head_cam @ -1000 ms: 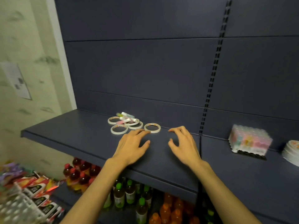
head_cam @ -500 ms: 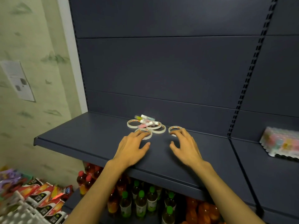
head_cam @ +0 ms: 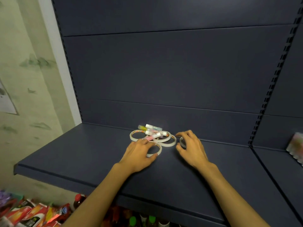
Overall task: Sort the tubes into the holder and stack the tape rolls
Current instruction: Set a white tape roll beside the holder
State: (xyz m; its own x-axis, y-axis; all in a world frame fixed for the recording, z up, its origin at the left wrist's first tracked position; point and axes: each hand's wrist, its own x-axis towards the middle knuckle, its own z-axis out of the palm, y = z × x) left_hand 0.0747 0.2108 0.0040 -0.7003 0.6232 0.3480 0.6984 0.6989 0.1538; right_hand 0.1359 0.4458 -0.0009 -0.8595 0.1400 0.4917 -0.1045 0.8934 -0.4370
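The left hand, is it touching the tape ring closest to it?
Touching. The head view shows the left hand lying on the nearest tape roll, fingers over its rim and thumb against its front edge.

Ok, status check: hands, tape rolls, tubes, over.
Left hand gripping nearest tape roll. Right hand curled round rightmost roll. Tubes lying across the other rolls, untouched. No holder seen.

Tubes point(head_cam: 151, 131) atop tape rolls point(head_cam: 164, 139), seemingly, mid-shelf point(head_cam: 82, 154).
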